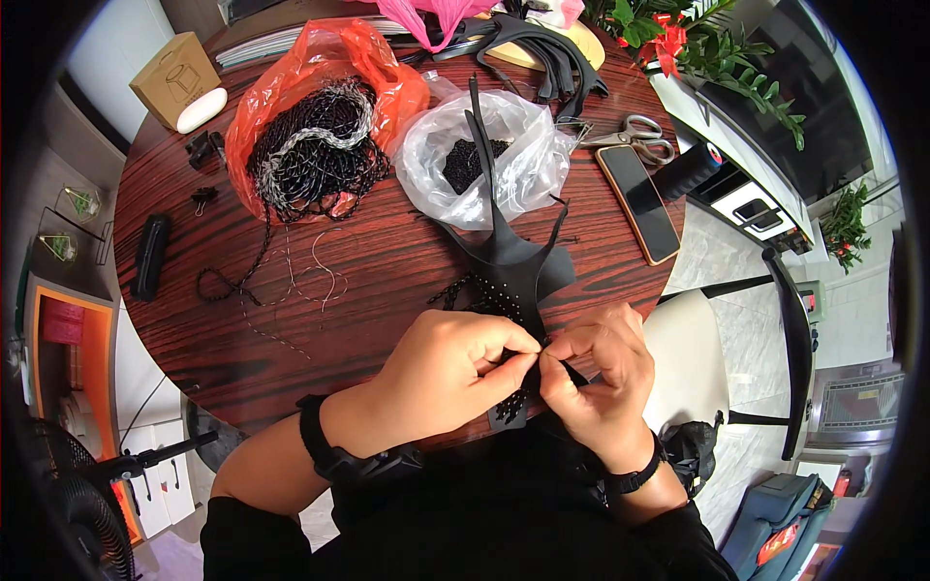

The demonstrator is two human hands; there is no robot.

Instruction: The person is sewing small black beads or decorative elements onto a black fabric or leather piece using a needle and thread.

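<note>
A black, leather-like piece [513,269] with long pointed straps and rows of small holes lies at the table's near edge, running down under my hands. Black braided cord ends [511,407] hang at its lower part. My left hand [441,373] is closed in a pinch of thumb and forefinger over the piece. Facing it, my right hand [603,378] pinches too, its fingertips meeting the left ones. Whatever sits between the fingertips is too small to make out. Both wrists wear black bands.
On the round wood-grain table [378,281] stand a red bag [397,92] of black and grey cord and a clear bag [542,145] of small black beads. Scissors [644,136], a phone [637,205], a black case [150,257], loose threads [320,276] and more black straps [557,58] lie around. A chair [693,353] stands right.
</note>
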